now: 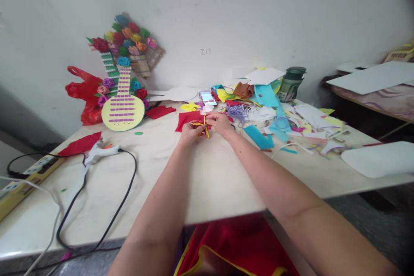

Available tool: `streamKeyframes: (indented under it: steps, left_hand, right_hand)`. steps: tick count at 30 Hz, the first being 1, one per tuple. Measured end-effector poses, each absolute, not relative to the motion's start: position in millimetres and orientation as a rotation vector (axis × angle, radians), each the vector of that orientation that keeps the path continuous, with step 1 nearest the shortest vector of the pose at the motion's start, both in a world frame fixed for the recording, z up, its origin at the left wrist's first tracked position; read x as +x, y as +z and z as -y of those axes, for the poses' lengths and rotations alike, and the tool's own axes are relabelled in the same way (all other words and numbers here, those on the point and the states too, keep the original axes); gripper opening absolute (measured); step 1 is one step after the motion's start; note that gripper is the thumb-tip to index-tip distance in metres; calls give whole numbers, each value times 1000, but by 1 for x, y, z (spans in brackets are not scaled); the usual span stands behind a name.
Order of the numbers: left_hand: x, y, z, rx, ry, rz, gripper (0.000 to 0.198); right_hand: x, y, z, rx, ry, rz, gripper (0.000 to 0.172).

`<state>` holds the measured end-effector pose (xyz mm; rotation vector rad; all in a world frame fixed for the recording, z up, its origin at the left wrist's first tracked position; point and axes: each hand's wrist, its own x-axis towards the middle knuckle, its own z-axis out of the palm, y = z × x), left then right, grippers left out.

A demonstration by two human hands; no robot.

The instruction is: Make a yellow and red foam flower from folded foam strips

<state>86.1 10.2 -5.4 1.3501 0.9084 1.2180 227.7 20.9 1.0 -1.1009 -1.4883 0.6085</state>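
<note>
Both my hands meet over the middle of the pale table (194, 181). My left hand (189, 131) is closed on a small red felt piece with yellow strips (203, 127) crossing it. My right hand (220, 121) pinches the same piece from the right side, fingers pressed together. A larger red felt sheet (186, 119) lies flat just behind my hands.
A white glue gun (100, 152) with a black cord lies at the left, near a power strip (32, 168). A yellow paper guitar (123, 110) and paper flowers (127, 36) lean on the wall. Coloured scraps (274, 116), a green jar (291, 82) and a phone (207, 97) crowd the right.
</note>
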Motion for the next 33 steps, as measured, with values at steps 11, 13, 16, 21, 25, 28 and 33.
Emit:
streamKeyframes:
  steps: [11, 13, 16, 21, 25, 28, 33]
  left_hand:
    - [85, -11, -17, 1414, 1219, -930, 42]
    - [85, -12, -18, 1436, 1218, -933, 42]
    - [86, -11, -17, 1457, 1203, -940, 41]
    - [89, -10, -16, 1399, 1179, -933, 37]
    - [91, -9, -15, 1272, 1169, -941, 31]
    - [92, -7, -13, 1196, 1179, -956, 27]
    - [92, -2, -10, 1100, 1208, -912, 19]
  right_hand:
    - [227, 0, -21, -1154, 625, 1467, 6]
    - [227, 0, -22, -1172, 622, 1464, 7]
    - [227, -2, -25, -1211, 595, 1454, 8]
    - [226, -4, -27, -1262, 545, 1405, 8]
    - [224, -4, -26, -1205, 488, 1398, 10]
    - [224, -4, -27, -1152, 450, 1402, 10]
    - [224, -7, -29, -1026, 435, 1407, 7]
